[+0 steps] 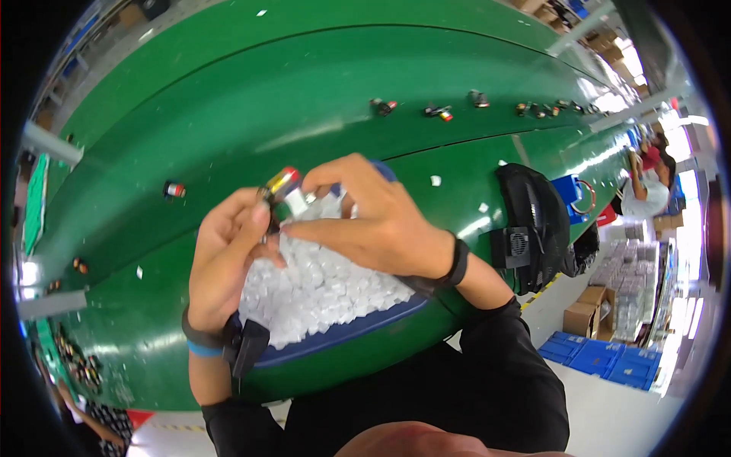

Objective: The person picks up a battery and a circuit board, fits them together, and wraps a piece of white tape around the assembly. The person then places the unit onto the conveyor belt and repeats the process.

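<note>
Above a blue tray (358, 332) heaped with small white pieces (327, 286), both my hands meet at one small part. My left hand (221, 255) is closed on this small black part (282, 181), which has a red and yellow cylindrical end pointing up and right. Beside its cylinder is one small white piece (295, 202), with the curled fingers of my right hand (381, 221) at it. The right thumb reaches under the piece toward the black part. Fingers hide much of the part's lower end.
Similar parts (439, 113) lie in a row along the green work surface (251, 99); another part (174, 189) is at left. A black bag (533, 225) and a blue bin (569, 196) stand right of the tray. People (647, 190) sit farther along.
</note>
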Motion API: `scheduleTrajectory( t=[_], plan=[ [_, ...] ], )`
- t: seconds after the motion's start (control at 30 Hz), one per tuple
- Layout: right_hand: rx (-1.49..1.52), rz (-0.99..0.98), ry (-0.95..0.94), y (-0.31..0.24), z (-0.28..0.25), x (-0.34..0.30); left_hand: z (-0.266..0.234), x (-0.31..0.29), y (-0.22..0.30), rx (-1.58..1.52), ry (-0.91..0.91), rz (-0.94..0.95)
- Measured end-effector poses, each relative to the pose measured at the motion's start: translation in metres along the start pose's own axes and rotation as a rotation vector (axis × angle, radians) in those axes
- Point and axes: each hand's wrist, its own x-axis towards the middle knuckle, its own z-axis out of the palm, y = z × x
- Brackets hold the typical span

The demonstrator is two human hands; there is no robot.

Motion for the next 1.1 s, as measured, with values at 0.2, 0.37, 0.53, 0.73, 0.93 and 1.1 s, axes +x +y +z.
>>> scheduleTrajectory(
  t=[0.2, 0.37, 0.53, 0.73, 0.93, 1.1],
  plan=[
    [0.340, 0.040, -0.033, -0.019, -0.034, 0.006, 0.000, 0.002, 0.000, -0.017, -0.021, 0.158],
    [0.841, -0.218, 0.046, -0.040, -0.043, -0.011, -0.005, -0.011, 0.000, 0.102, 0.004, 0.172],
    [0.151, -0.059, -0.006, -0.035, -0.034, -0.006, 0.005, -0.008, 0.001, 0.117, -0.029, 0.183],
    [0.010, 0.064, 0.070, -0.014, -0.002, -0.007, 0.015, -0.015, 0.000, 0.157, 0.019, 0.236],
    [-0.179, -0.047, 0.063, -0.003, -0.006, -0.008, 0.016, -0.012, -0.002, 0.094, 0.022, 0.153],
    [-0.363, -0.179, 0.036, -0.001, -0.012, -0.011, 0.022, -0.007, -0.010, 0.062, -0.031, 0.146]
  ],
)
